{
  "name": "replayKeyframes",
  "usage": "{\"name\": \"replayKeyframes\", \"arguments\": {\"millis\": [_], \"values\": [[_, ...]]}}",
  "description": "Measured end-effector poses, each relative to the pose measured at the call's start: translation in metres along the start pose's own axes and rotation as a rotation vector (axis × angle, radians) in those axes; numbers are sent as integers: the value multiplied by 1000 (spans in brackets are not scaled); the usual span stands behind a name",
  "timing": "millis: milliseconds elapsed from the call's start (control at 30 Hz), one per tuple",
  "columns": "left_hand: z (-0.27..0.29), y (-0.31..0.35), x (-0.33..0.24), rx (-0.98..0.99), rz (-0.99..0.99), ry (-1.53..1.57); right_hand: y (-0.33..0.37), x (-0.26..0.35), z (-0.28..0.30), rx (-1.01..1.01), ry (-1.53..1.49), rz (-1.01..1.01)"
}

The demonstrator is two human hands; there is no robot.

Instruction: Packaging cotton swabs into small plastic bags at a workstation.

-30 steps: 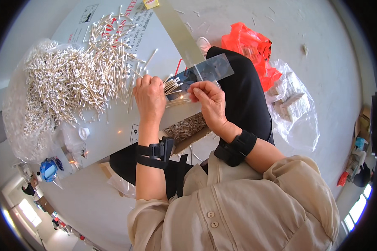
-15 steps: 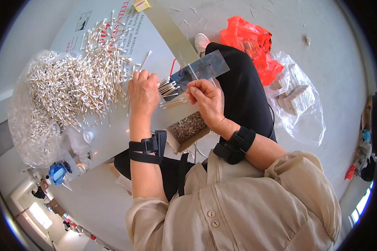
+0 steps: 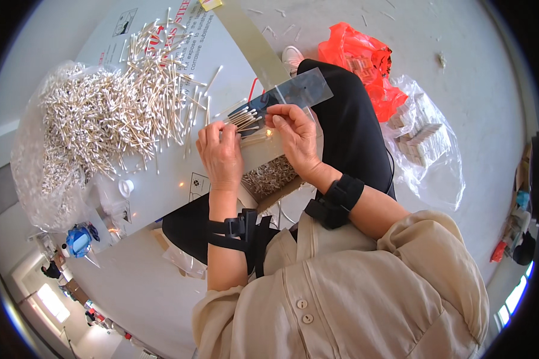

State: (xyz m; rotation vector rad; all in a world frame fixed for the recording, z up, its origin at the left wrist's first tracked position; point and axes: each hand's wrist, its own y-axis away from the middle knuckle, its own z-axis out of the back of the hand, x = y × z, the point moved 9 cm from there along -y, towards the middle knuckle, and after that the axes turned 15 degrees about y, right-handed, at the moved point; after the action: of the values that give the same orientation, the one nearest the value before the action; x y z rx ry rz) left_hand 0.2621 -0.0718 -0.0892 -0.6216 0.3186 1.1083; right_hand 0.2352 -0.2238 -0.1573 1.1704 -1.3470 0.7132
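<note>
A bundle of cotton swabs [image 3: 244, 119] sticks out to the right from the curled fingers of my left hand [image 3: 221, 157], their white tips facing my right hand. My right hand [image 3: 298, 142] is closed in a pinch just right of those tips; whatever it may hold is too small to make out. Under and beyond the bundle lies a clear, bluish plastic sheet [image 3: 310, 85], its far end reaching past the table edge over my leg. Left of my hands spreads a large heap of loose cotton swabs [image 3: 111, 110], partly inside a clear plastic bag [image 3: 30, 161].
Below my hands, a cardboard box [image 3: 259, 200] holds more swabs. Beside my right leg, a red plastic bag [image 3: 353, 51] and a clear bag of white packets [image 3: 425, 143] lie on the floor. A small yellow box [image 3: 211, 5] sits at the table's far edge.
My left hand has moved right and toward me, away from the heap, closer to my right hand. My right hand has shifted slightly, still pinched.
</note>
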Motion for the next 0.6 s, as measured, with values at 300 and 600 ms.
{"name": "replayKeyframes", "arguments": {"millis": [300,600], "values": [[-4,-10,-5,80,-93,-2,-3,31,-4,242,927,283],[-12,1,-3,157,-17,22,-4,34,5,303,1282,308]]}}
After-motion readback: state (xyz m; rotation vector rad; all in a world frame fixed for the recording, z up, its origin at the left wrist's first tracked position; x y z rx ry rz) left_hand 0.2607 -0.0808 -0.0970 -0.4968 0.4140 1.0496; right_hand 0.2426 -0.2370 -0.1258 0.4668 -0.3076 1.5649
